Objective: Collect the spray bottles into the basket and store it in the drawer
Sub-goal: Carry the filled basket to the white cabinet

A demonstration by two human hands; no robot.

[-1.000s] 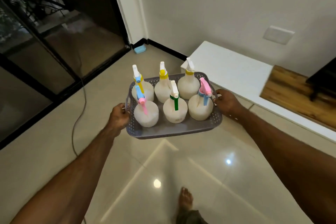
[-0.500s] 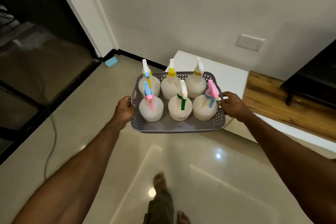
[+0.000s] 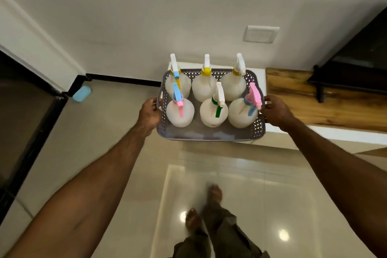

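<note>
Above the floor, both hands' grips clasp the basket (image 3: 209,135) holding 6 bottles.

Glossy tiled floor (image 3: 117,153), blue block (image 3: 82,94) by the black skirting, white wall plate (image 3: 261,34), wooden ledge (image 3: 326,100)

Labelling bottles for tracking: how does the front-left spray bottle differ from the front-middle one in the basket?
The front-left white plastic spray bottle has a blue nozzle and pink trigger; the front-middle white plastic spray bottle has a white nozzle, green collar and green trigger. The left one stands beside the left hand; the middle one touches neither hand. Both stand upright in the grey perforated basket.
</note>
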